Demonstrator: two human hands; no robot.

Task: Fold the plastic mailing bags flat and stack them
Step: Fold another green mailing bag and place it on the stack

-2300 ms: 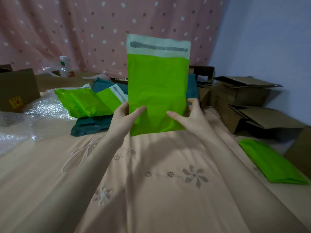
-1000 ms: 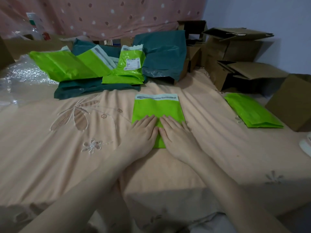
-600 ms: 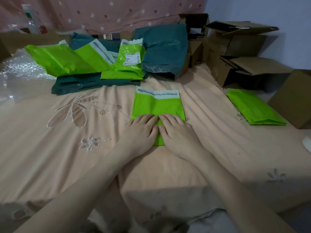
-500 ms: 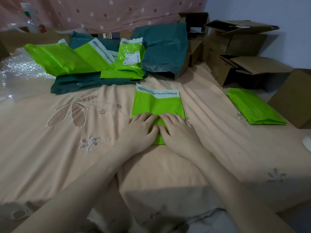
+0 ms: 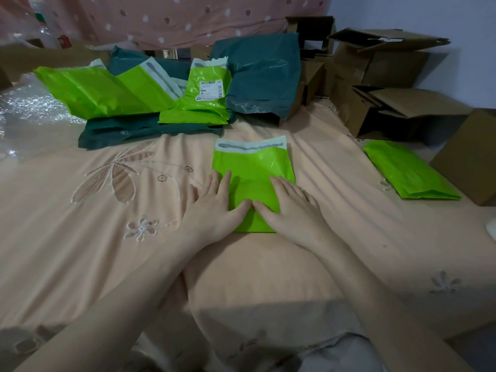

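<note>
Across the whole lower field I have the peach bedspread [image 5: 112,237], embroidered with flowers, as my work surface. At eleven to one o'clock sits the pile of unfolded mailers [image 5: 150,103], lime and dark teal mixed, with cardboard boxes [image 5: 389,84] stacked from one to three o'clock. At three o'clock, well apart from my hands, the finished green stack [image 5: 408,173] lies flat on the cover. Dead centre is the bag I am working, the lime mailing bag [image 5: 255,167], flat on the spread with its white adhesive flap at twelve. My left hand [image 5: 214,208] and right hand [image 5: 290,208] both rest on its lower half, fingers straight and spread, pressing rather than gripping anything, thumbs almost meeting in the middle. I judge this the smoothing step before a fold. My worry is trapped air: slick plastic on soft bedding could slide or spring open once I lift off, and a crooked crease would make the stack lean.
</note>
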